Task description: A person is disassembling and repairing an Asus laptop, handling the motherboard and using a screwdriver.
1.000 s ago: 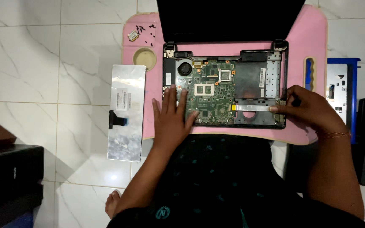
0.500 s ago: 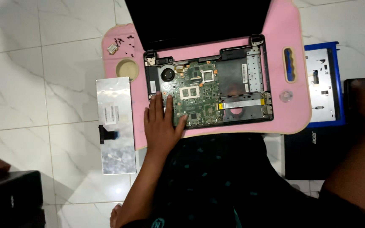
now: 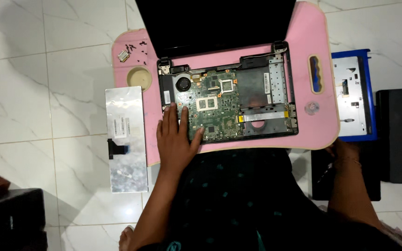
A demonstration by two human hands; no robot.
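Pink table (image 3: 312, 135) carries the opened laptop (image 3: 229, 100), its green circuit board bare. The left hand (image 3: 175, 139) lies flat, grip wide, on the board's near left corner. The right hand (image 3: 345, 151) is below the table's right edge, its grip impossible to tell.

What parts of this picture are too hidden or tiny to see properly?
- Right hand: head view, fingers hidden under the pink table edge.
- Screws: too small to count.
- Laptop screen: cut off by the top edge.
- Board corner: covered by the left hand.
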